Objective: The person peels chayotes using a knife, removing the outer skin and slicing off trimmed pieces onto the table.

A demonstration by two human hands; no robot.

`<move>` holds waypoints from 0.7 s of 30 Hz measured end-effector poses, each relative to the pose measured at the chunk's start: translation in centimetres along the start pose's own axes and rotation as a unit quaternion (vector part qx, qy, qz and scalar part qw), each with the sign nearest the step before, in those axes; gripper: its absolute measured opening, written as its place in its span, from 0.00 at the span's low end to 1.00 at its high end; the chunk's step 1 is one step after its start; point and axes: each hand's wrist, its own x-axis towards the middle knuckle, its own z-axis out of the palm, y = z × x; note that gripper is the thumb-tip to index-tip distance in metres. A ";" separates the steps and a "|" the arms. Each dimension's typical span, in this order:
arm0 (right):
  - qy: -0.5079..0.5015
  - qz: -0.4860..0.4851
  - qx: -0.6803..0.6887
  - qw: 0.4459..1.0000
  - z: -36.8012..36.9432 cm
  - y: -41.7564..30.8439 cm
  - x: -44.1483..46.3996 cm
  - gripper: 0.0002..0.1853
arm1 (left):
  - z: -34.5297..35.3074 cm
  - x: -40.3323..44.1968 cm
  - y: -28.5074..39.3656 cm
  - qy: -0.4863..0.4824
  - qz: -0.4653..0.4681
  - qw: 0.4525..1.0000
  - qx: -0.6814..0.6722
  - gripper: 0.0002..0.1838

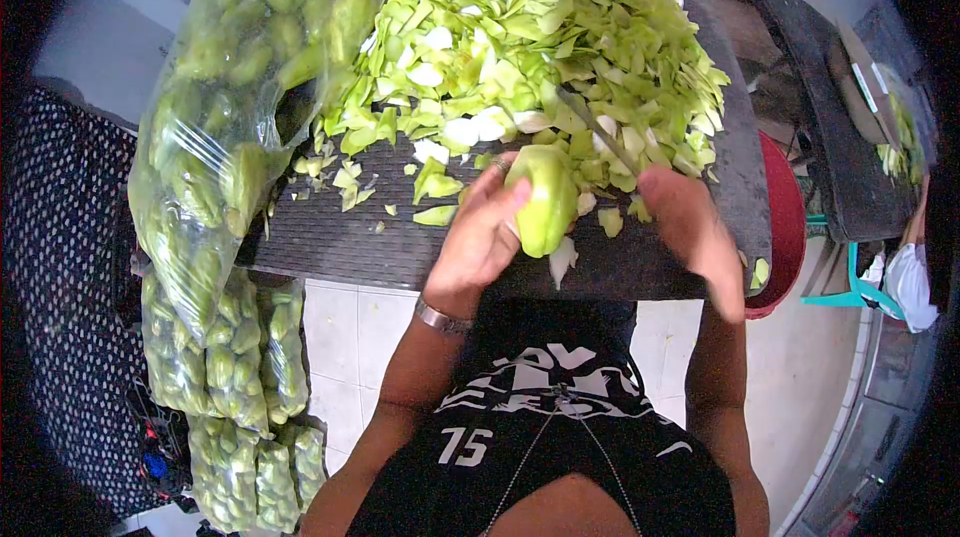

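My left hand (483,234) is closed around a pale green chayote (545,202), held up just above the near part of the dark ribbed table (340,242). My right hand (690,227), slightly blurred, grips a knife (598,131) whose blade points up and to the left. The blade is apart from the chayote, over the edge of a big heap of green and whitish slices and peelings (560,27). A few loose pieces lie around my left hand.
A large clear plastic bag of whole chayotes (240,87) leans over the table's left side. More filled bags (230,367) stand on the floor below. A red tub (785,227) is at the right edge, near another dark table (840,127) and a teal stool (850,282).
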 end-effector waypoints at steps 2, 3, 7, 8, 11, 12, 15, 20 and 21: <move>-0.002 -0.035 -0.030 0.999 0.8 -1.3 -0.6 0.26 | -0.1 0.6 -0.1 -0.011 -0.060 0.989 -0.132 0.35; -0.006 -0.052 -0.044 0.998 1.2 -2.1 -1.0 0.26 | -0.7 0.6 -0.7 0.005 -0.073 0.984 -0.162 0.34; -0.007 -0.152 -0.120 0.981 3.2 -4.8 -2.2 0.33 | -1.0 1.3 -2.7 0.065 -0.083 0.978 -0.181 0.31; 0.009 -0.169 -0.155 0.973 3.9 -4.3 -2.2 0.35 | -0.3 1.6 -3.0 0.080 -0.076 0.981 -0.161 0.31; -0.003 -0.163 -0.171 0.972 3.8 -4.2 -2.1 0.35 | 3.2 1.7 -1.9 0.132 -0.071 0.980 -0.134 0.32; 0.001 -0.170 -0.170 0.971 3.7 -4.0 -2.0 0.35 | 3.9 1.7 -1.6 0.150 -0.075 0.976 -0.138 0.33; 0.004 -0.182 -0.156 0.971 3.1 -2.9 -1.5 0.35 | 1.2 1.5 -2.3 0.111 -0.128 0.982 -0.083 0.33; -0.019 -0.142 -0.121 0.982 1.6 -1.8 -0.2 0.33 | 1.7 0.4 -2.1 0.127 -0.076 0.988 0.037 0.35; -0.011 -0.107 -0.117 0.987 1.6 -1.2 0.0 0.32 | 1.9 0.3 -1.6 0.126 -0.096 0.987 0.018 0.35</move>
